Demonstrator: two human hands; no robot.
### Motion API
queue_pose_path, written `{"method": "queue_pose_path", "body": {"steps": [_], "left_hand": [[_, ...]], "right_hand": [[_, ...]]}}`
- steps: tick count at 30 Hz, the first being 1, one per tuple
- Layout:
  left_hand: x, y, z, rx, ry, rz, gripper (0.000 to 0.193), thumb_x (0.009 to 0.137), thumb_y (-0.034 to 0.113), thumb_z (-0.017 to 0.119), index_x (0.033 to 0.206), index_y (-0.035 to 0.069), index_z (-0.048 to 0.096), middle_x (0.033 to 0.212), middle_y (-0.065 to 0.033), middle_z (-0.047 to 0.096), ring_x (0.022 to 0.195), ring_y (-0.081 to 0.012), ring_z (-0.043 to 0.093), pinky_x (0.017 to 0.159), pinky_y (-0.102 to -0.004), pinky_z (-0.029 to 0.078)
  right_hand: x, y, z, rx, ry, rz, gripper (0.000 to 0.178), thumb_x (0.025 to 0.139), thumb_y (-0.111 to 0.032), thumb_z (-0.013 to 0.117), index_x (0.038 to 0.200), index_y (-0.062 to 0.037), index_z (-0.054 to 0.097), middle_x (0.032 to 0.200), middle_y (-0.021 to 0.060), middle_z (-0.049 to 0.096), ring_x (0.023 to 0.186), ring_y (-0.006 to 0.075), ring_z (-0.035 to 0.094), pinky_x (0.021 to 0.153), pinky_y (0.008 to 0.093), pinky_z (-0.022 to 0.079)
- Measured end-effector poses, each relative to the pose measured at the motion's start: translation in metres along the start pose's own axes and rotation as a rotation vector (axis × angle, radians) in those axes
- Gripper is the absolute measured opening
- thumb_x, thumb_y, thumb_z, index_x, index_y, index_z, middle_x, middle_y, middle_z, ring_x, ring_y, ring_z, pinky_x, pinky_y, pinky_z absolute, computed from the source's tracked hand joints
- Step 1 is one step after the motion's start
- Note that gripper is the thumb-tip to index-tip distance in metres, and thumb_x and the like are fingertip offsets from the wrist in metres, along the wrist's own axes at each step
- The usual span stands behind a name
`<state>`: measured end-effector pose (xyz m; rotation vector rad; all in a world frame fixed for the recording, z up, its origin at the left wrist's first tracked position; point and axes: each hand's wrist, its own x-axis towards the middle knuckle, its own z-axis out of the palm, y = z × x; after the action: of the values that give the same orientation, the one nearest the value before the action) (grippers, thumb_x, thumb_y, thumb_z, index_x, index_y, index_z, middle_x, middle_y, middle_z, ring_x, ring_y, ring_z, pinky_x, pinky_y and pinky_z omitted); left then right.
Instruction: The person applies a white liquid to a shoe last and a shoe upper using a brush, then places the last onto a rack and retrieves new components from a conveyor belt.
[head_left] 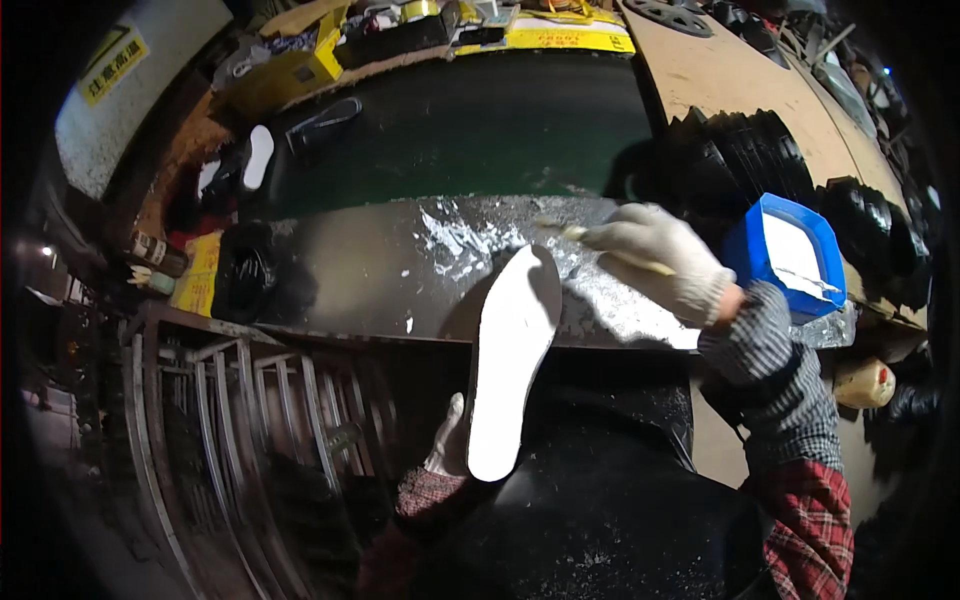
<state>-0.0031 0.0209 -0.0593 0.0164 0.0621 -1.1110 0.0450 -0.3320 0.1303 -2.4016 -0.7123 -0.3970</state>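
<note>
My left hand (449, 440), in a pale glove, holds a white insole (510, 370) near its narrow end, below the bench's front edge. Most of its fingers are hidden behind the insole. The wide end points away from me, with a grey shaded patch on its right side. My gloved right hand (665, 255) grips a brush (572, 232) with a wooden handle. Its blurred tip is over the bench, just beyond the insole's wide end and apart from it. To the right stands a blue container (757, 265) with white paste inside.
White smears mark the metal bench edge (350, 260); beyond lies a dark green surface (480, 120). Stacked black pieces (745, 155) stand at right. A white sole-shaped piece (258, 158) and a black shoe (245, 275) are at left. Below is a metal rack (225, 400).
</note>
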Motion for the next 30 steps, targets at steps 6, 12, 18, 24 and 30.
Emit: {"method": "queue_pose_path", "body": {"steps": [6,12,18,24,30], "left_hand": [[0.016,0.012,0.082,0.185,0.39,0.243,0.058,0.098,0.053,0.046,0.14,0.013,0.045,0.123,-0.0138,0.062,0.085,-0.0331,0.071,0.052,-0.0383,0.06],[0.083,0.11,0.137,0.494,0.702,0.447,0.052,0.095,0.049,0.056,0.118,0.002,0.058,0.101,-0.0169,0.067,0.074,-0.0276,0.068,0.059,-0.0332,0.062],[0.194,0.127,0.173,0.425,0.496,0.442,0.042,0.094,0.042,0.061,0.084,0.002,0.051,0.083,-0.0113,0.053,0.089,-0.0306,0.055,0.084,-0.0447,0.055],[0.376,-0.011,0.184,0.786,0.754,-0.018,0.088,0.083,0.069,0.061,0.128,-0.006,0.05,0.132,-0.0238,0.051,0.124,-0.0407,0.048,0.107,-0.0617,0.031],[0.393,-0.037,0.157,0.711,0.329,0.265,0.027,0.096,0.03,0.064,0.108,0.006,0.059,0.107,-0.0107,0.066,0.098,-0.0242,0.063,0.086,-0.0452,0.053]], "right_hand": [[-0.004,-0.073,-0.026,0.226,-0.043,-0.159,0.027,0.085,-0.01,0.067,0.111,-0.0087,0.066,0.087,0.0138,0.06,0.077,0.0328,0.062,0.066,0.0409,0.052],[-0.108,-0.052,-0.11,0.19,0.382,0.116,0.032,0.08,0.0,0.073,0.111,-0.0044,0.067,0.097,0.0118,0.066,0.089,0.0275,0.065,0.075,0.0347,0.053],[-0.243,-0.056,-0.148,0.304,0.963,0.55,0.022,0.089,-0.003,0.064,0.111,0.0016,0.064,0.103,0.0118,0.066,0.089,0.0172,0.063,0.08,0.0296,0.05],[-0.283,-0.057,-0.131,0.45,1.346,0.594,0.025,0.091,-0.01,0.062,0.113,0.0016,0.062,0.096,0.0114,0.066,0.083,0.0144,0.063,0.073,0.026,0.051],[-0.251,-0.061,-0.138,0.471,1.125,0.604,0.024,0.092,-0.011,0.068,0.114,-0.0001,0.066,0.098,0.0072,0.068,0.087,0.0124,0.064,0.078,0.0244,0.052]]}}
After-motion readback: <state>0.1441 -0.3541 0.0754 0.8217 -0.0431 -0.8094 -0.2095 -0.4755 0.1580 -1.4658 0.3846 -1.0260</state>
